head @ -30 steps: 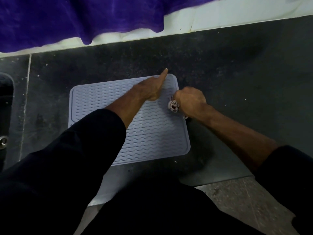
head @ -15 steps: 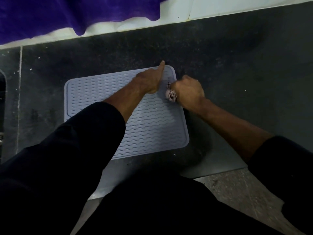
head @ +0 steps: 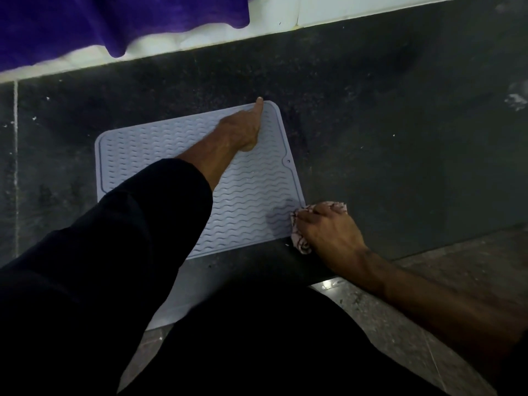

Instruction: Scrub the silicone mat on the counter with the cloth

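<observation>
On dark speckled counter [head: 371,115], ribbed mat [head: 160,150]; purple fabric [head: 85,21] hangs behind.

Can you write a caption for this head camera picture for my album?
Left hand pins the silicone mat while the right hand rubs a cloth at its near corner.

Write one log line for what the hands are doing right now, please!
left hand: pins mat, finger at far edge | right hand: presses cloth on near right corner | counter
</observation>
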